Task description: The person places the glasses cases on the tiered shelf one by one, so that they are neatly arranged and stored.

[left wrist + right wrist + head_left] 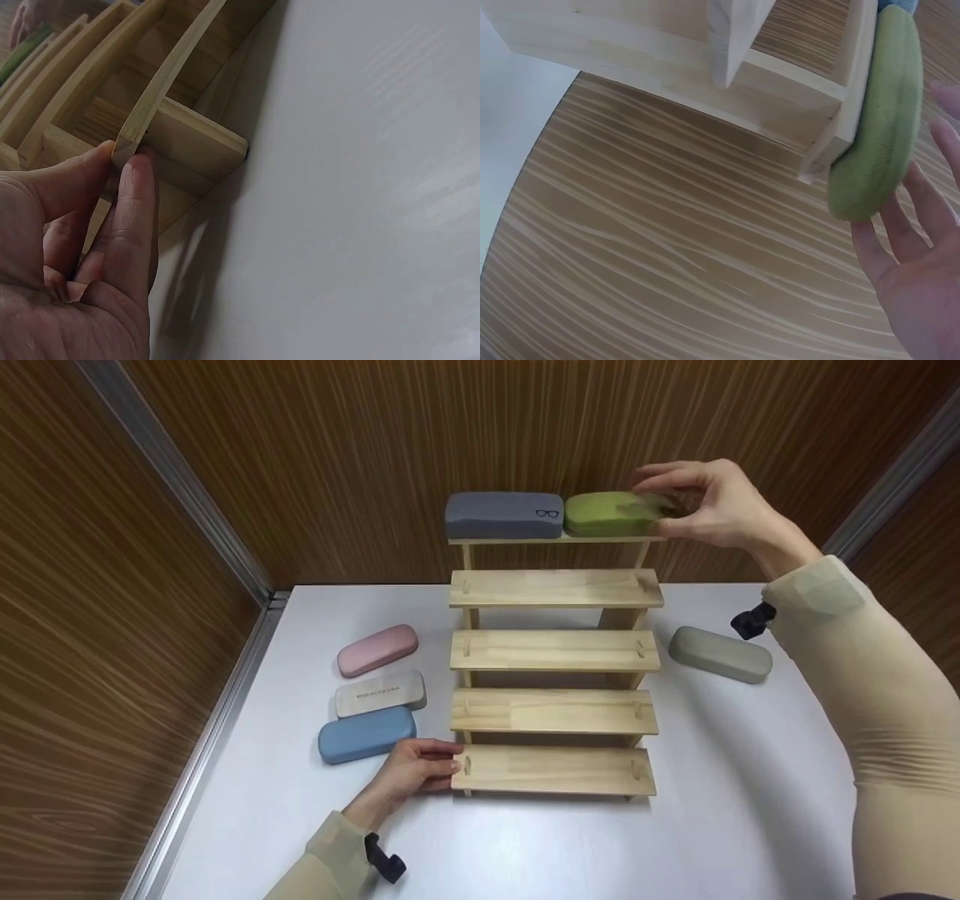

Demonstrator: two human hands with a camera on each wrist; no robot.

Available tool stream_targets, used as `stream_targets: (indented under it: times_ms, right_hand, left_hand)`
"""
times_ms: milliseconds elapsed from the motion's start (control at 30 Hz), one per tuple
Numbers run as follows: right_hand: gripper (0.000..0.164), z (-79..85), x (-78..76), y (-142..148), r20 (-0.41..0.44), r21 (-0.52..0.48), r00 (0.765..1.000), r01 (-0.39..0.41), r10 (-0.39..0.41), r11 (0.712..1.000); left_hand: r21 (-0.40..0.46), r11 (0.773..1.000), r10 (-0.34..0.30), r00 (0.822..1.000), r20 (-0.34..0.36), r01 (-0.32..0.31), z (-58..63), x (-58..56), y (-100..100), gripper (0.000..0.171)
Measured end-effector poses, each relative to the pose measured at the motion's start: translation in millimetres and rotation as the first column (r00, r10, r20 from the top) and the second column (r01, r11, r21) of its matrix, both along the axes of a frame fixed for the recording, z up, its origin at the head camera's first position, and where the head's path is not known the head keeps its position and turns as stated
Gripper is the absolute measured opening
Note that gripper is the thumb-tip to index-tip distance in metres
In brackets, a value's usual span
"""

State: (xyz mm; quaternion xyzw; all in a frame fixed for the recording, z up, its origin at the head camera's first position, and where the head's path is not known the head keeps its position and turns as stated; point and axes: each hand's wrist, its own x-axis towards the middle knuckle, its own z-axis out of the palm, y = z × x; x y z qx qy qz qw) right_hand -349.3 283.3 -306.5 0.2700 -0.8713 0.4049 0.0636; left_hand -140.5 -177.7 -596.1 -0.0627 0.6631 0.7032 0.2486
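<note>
A wooden tiered rack [555, 651] with several step-like boards stands upright. My left hand [412, 769] pinches the left end of its lowest board between thumb and fingers, as the left wrist view shows up close. On the top board a grey-blue glasses case [504, 516] sits beside a green glasses case [611, 514]. My right hand [712, 506] is at the green case's right end, thumb and fingers spread apart. In the right wrist view the fingers [926, 206] reach along the green case [881, 120], loosely extended; whether they touch it is hard to tell.
Left of the rack, pink [377, 650], pale grey [381, 694] and blue [367, 735] glasses cases lie on the white table [555, 855]. A grey-green case [720, 654] lies to its right. A wood-grain wall [360, 472] rises behind.
</note>
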Motion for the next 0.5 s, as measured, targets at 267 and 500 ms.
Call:
stream_targets:
  times_ms: [267, 500]
  right_hand:
    - [0.047, 7.0, 15.5, 11, -0.090, 0.011, 0.996, 0.018, -0.017, 1.000]
    - [0.048, 3.6, 30.7, 27, -0.112, 0.034, 0.990, 0.094, -0.090, 0.995]
  left_hand:
    - [0.003, 1.000, 0.003, 1.000, 0.001, -0.003, 0.5, -1.2, -1, 0.036]
    - [-0.002, 1.000, -0.004, 1.000, -0.001, 0.004, 0.4, -2.0, -1, 0.036]
